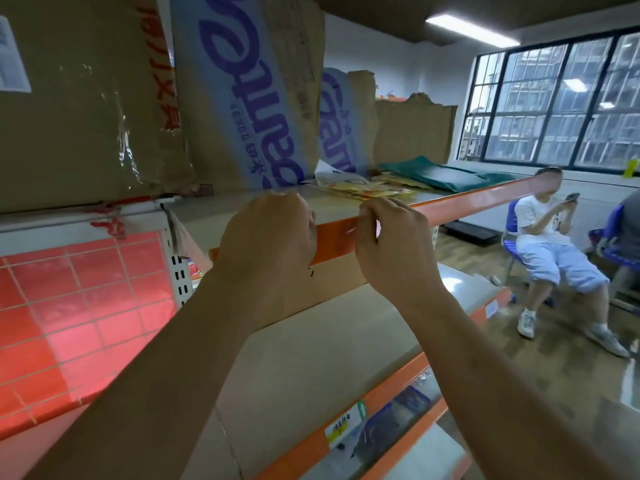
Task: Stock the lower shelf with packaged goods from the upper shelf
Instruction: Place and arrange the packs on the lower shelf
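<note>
Overhead, centre frame: both hands at the orange front edge of the upper shelf (485, 194). Left hand (266, 237) balled, fingers hidden behind the knuckles; cannot tell if they hold anything. Right hand (391, 244) fingers curled together, thumb on forefinger, nothing visible between. Yellow packets (370, 188) lie flat on that shelf just beyond my right hand, green packets (433, 174) behind them. Lower shelf (311, 351) runs beneath my forearms.

A red wire grid panel (69, 306) hangs at left. Under a dark-framed window (554, 98), a person (550, 244) in white sits on a blue chair (510, 237) holding a phone (571, 197). A yellow-green bottle (631, 168) stands on the sill's right end.
</note>
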`<state>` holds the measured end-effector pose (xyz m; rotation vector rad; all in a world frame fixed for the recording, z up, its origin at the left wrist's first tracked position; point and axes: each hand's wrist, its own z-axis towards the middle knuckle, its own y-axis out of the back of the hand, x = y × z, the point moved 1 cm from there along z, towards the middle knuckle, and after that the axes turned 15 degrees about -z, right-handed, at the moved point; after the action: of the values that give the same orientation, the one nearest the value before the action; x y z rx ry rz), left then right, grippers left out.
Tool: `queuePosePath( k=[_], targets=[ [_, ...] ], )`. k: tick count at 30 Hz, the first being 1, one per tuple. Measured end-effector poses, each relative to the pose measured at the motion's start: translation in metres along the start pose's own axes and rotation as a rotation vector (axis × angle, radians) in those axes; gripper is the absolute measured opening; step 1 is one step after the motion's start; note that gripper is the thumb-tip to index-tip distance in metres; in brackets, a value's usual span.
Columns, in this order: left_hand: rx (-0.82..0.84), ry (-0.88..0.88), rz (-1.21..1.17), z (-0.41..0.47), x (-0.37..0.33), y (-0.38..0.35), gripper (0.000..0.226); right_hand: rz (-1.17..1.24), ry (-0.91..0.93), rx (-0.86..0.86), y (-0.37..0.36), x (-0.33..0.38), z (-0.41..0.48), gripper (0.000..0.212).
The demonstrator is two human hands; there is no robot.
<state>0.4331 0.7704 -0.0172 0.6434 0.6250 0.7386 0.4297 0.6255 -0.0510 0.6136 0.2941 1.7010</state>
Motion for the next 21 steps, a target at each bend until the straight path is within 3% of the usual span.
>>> queuePosePath(
  k=[3, 8, 12, 21],
  targets=[
    [-0.063, 0.079, 0.032, 0.016, 0.004, -0.019, 0.035, 0.017, 0.024, 0.025, -0.007, -0.012, 0.011, 0.023],
    [-0.156, 0.082, 0.039, 0.037, -0.012, -0.041, 0.026, 0.076, 0.088, 0.084, -0.013, -0.039, 0.032, 0.026],
    [-0.216, 0.076, 0.059, 0.059, -0.027, -0.059, 0.032, 0.074, 0.130, 0.078, -0.019, -0.069, 0.050, 0.030],
    [-0.224, 0.153, 0.134, 0.106, -0.045, -0.093, 0.035, 0.102, 0.139, 0.196, -0.032, -0.121, 0.088, 0.022]
  ],
)
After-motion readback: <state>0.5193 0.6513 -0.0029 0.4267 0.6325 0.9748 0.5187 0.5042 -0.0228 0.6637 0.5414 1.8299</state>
